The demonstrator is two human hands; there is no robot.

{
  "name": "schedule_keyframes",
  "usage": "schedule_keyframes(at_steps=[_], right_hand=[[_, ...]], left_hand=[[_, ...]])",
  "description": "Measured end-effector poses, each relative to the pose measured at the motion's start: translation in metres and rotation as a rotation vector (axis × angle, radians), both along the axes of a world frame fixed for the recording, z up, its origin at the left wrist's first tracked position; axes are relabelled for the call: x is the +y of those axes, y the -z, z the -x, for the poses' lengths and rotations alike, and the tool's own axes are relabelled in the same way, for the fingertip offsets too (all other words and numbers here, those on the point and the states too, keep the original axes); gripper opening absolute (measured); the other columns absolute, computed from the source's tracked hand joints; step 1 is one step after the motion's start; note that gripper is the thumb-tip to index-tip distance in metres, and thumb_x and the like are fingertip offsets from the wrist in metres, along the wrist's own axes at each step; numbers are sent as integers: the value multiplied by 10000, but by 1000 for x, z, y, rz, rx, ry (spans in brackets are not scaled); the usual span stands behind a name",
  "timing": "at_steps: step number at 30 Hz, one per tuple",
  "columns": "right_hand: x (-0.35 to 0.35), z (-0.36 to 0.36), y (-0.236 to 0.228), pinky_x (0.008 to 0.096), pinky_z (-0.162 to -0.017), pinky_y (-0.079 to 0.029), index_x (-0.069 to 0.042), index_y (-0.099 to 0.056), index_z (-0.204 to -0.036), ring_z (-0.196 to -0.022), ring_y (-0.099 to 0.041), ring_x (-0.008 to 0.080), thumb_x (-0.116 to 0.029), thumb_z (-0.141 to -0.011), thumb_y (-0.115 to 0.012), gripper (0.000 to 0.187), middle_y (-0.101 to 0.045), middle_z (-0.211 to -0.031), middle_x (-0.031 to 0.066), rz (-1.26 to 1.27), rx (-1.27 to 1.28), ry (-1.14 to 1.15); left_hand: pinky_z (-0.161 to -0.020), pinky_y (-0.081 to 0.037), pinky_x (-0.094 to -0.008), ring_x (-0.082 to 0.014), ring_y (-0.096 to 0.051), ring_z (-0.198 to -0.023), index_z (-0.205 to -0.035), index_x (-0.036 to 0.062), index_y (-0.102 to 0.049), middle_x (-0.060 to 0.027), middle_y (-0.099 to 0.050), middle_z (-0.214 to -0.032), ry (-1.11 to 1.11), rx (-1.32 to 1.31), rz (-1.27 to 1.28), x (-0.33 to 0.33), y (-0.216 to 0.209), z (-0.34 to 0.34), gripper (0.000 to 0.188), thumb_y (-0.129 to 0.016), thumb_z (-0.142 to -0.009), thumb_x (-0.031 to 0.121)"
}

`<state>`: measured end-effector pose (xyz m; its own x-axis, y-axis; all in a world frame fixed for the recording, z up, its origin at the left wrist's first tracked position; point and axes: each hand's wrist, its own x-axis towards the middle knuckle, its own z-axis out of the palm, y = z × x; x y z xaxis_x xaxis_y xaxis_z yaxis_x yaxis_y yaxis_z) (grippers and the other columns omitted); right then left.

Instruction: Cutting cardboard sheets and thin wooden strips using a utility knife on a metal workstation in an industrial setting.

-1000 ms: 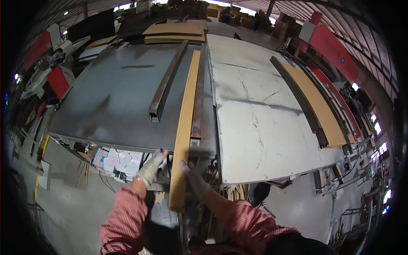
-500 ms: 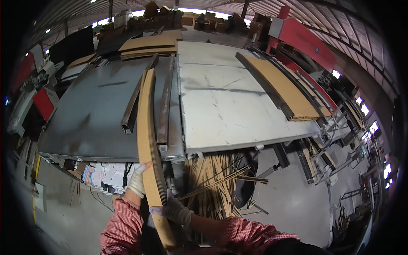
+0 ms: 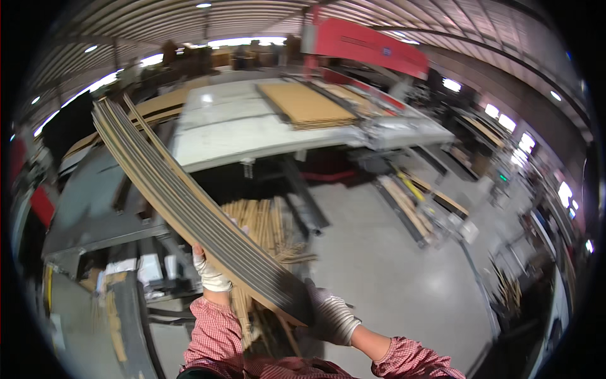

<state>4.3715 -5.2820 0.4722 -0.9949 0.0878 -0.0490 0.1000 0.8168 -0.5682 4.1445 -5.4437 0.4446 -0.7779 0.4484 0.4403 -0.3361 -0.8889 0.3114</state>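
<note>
A stack of long, narrow board strips (image 3: 211,221), tan with dark edges, slants across the front from upper left to lower middle. Around its left underside, near the close end, my left hand (image 3: 213,273) in a white glove is closed. My right hand (image 3: 331,314), in a grey and white glove, grips the near end of the same stack; its fingertips are partly hidden. The strips bow slightly, and their far end hangs over the grey metal table (image 3: 88,211), with one strip parted from the rest.
A white-topped table (image 3: 214,126) bears a pile of tan boards (image 3: 306,104). Below its front edge stands a heap of thin offcut strips (image 3: 265,218). Beyond rises a red machine (image 3: 372,49). More bars and strips (image 3: 404,205) lie low on the right, above the grey floor (image 3: 391,284).
The strips have been lifted off the grey table and turned, so their dark edges now face up and the far end points left. My view has swung right.
</note>
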Motion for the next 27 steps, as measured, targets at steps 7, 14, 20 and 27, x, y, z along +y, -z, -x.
schedule_keyframes(at_steps=[7,14,20,27], right_hand=[[197,-159,-21,434,-1031,-380,74,-219,-1419,-1235,-412,439,-350,-699,-736,982,-378,-1352,303,-245,504,265],[396,-284,46,421,-979,-415,70,-123,-1435,-1105,-488,437,-145,-635,-754,1042,-451,-1253,298,91,540,573],[560,-412,58,408,-977,-414,59,-176,-1425,-1050,-516,401,-255,-700,-775,991,-503,-1142,271,19,617,911],[704,-591,83,402,-1041,-379,64,-157,-1437,-1127,-506,404,-393,-726,-772,1045,-476,-1220,289,-12,322,1264]], left_hand=[[-1129,-255,-508,-370,-374,-1319,-1472,44,-242,-149,-337,-1481,538,230,-93,297,-31,-212,859,-637,-825,448],[-1181,-122,-481,-330,-146,-1429,-1492,29,-92,-158,-111,-1554,616,350,56,536,9,-360,1013,-684,-795,466],[-1159,-227,-463,-324,-211,-1412,-1485,7,-91,-190,-136,-1541,936,571,169,749,63,-467,1048,-712,-773,463],[-1149,-241,-467,-328,-234,-1397,-1474,7,-122,-190,-168,-1524,1271,594,465,960,97,-622,1033,-708,-756,464]])
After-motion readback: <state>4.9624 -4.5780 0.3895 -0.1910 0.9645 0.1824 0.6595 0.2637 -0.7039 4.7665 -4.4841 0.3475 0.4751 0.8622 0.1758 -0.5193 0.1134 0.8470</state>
